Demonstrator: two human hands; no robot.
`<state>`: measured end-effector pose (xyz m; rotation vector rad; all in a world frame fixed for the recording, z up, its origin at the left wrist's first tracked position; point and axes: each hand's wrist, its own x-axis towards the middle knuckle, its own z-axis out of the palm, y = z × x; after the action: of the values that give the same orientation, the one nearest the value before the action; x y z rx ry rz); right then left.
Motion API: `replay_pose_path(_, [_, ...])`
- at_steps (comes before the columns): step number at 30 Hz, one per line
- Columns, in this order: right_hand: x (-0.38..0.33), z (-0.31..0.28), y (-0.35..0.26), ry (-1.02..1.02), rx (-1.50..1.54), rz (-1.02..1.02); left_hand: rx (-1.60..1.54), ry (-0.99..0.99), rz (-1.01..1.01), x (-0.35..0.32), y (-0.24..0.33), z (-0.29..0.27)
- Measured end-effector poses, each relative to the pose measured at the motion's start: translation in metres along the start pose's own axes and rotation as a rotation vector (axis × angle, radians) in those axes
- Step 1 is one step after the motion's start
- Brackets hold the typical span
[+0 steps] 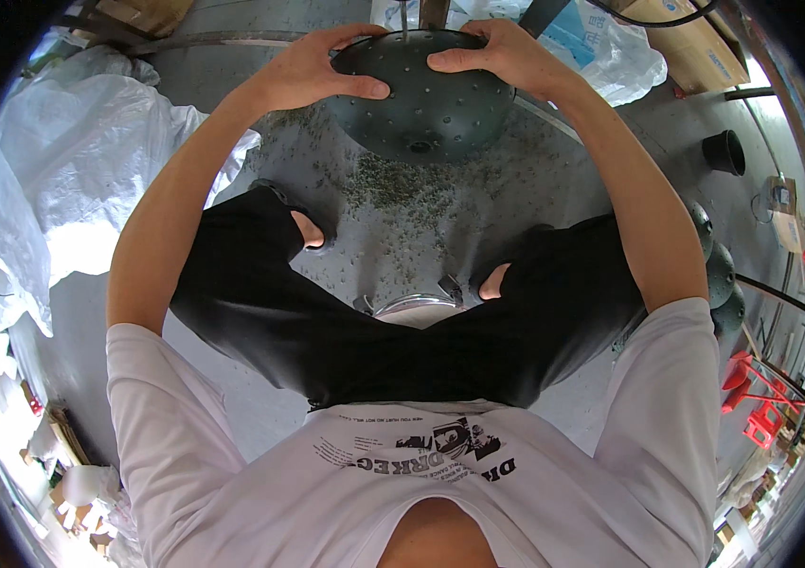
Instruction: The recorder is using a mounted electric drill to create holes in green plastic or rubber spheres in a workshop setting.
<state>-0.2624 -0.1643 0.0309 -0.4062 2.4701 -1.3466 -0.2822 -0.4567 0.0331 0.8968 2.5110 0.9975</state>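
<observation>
A dark round dome [421, 104] with small studs over its curved surface and a hole at its centre sits upside-bowl fashion between both palms, gripped at its upper rim on either side, its rounded face turned toward the person.

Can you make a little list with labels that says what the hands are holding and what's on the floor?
left hand: grips the left side of the dark dome
right hand: grips the right side of it
dark dome: round, dark green-grey, dotted with small bumps, a hole near its lower edge
greenish bits: scattered on the grey floor below the dome
white plastic sacks: at the left
red frames: at the right
</observation>
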Motion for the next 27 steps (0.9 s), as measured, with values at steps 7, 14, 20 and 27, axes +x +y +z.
replay_pose_path(7, [0.000,-0.001,0.001,-0.017,0.037,0.002,0.028,-0.060,-0.031,-0.001,0.008,-0.004])
replay_pose_path(14, [-0.001,-0.002,0.001,-0.039,0.043,0.022,0.004,-0.063,-0.041,-0.002,0.006,-0.001])
replay_pose_path(20, [-0.011,-0.022,-0.066,0.010,0.422,0.111,-0.230,0.069,0.020,-0.001,0.016,-0.029])
replay_pose_path(27, [0.004,-0.002,0.007,-0.108,-0.081,0.038,-0.111,-0.075,-0.093,0.002,-0.011,0.019])
